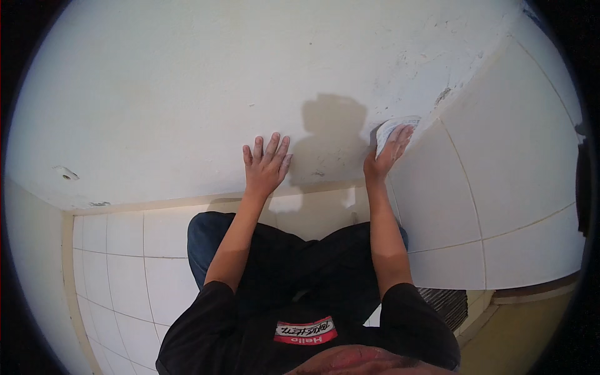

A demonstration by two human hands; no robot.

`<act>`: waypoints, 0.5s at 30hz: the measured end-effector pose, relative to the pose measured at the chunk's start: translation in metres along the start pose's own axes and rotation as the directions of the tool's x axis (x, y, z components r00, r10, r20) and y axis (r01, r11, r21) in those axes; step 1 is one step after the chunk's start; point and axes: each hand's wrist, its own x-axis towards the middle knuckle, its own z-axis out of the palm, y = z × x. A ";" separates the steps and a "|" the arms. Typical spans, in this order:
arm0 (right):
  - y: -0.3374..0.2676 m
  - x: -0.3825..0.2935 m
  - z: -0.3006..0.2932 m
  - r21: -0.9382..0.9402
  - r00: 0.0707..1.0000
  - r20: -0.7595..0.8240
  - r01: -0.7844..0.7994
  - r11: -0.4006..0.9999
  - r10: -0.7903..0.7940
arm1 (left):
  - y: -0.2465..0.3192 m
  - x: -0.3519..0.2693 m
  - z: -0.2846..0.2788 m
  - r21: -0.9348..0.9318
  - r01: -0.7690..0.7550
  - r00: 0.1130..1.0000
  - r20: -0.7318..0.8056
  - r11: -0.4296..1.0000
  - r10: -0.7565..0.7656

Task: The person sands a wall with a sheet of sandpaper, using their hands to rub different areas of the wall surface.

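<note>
Before me rises a white painted wall (187, 84). My left hand (268, 164) rests against it, palm down with fingers apart, holding nothing; its fingertips look dusty. To the right, my right hand (390, 152) presses a white sheet with printing on its back (387, 129), probably sandpaper, flat to the wall. That sheet lies close to the corner where the wall meets large tiles, and the hand covers its lower part. White dust coats the right fingers.
Large pale tiles (436, 197) form a surface at right. Chipped plaster (442, 96) marks the corner above the sheet. A small fixture (68, 174) sits low on the wall at left. White floor tiles (126, 281) lie below, and a dark ribbed object (445, 307) stands behind my right arm.
</note>
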 end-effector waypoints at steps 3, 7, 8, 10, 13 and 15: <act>-0.003 -0.002 0.006 0.049 0.998 -0.041 0.058 0.997 -0.056 | 0.000 -0.001 0.001 0.008 0.002 1.000 0.004 1.000 -0.002; -0.027 -0.021 0.014 0.127 0.993 0.011 0.117 0.985 -0.119 | 0.003 -0.001 0.001 0.005 0.000 1.000 -0.006 1.000 0.000; -0.032 -0.026 0.018 0.087 0.980 0.102 0.161 0.983 -0.169 | 0.005 -0.001 0.002 -0.013 0.039 0.999 0.001 0.999 -0.039; -0.045 -0.038 0.026 0.052 0.958 0.193 0.204 0.977 -0.211 | 0.005 -0.003 0.003 -0.028 0.074 0.997 0.009 0.997 -0.074; -0.060 -0.051 0.034 0.049 0.897 0.328 0.295 0.954 -0.295 | 0.005 -0.005 0.003 -0.036 0.076 0.997 0.011 0.996 -0.076; -0.065 -0.056 0.038 0.041 0.837 0.400 0.390 0.920 -0.373 | 0.005 -0.006 0.002 -0.055 0.086 0.994 0.066 0.995 -0.082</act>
